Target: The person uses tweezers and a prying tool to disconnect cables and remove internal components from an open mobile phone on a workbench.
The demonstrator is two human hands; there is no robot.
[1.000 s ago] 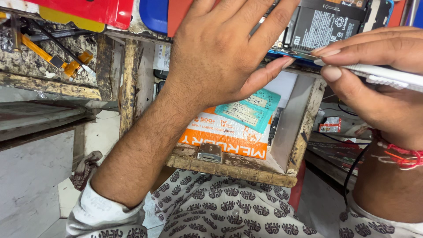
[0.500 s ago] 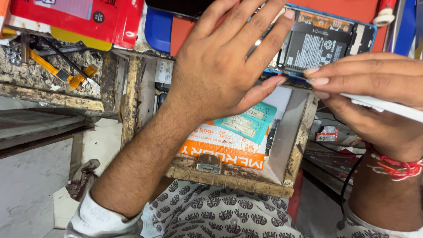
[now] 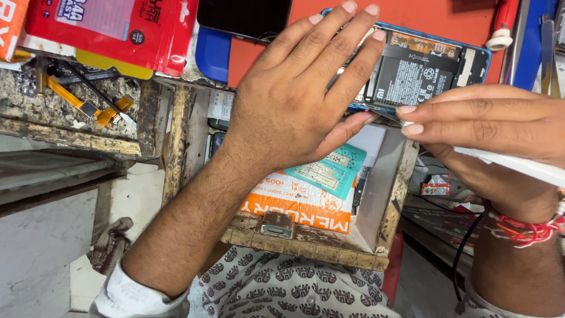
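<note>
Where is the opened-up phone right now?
In the head view, the opened phone lies at the upper right on the orange mat, pressed under the left hand, with the right hand at its near edge.

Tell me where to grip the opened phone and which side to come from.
Grip the opened phone by its long blue edges, coming from above. It lies flat, insides up, so pressing the battery looks unwise. The left hand covers its near end; the right hand holds a white tool at its edge.

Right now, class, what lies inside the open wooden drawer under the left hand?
Inside the wooden drawer: an orange packet and a teal packet on it. The left hand covers the drawer's back part.
</note>
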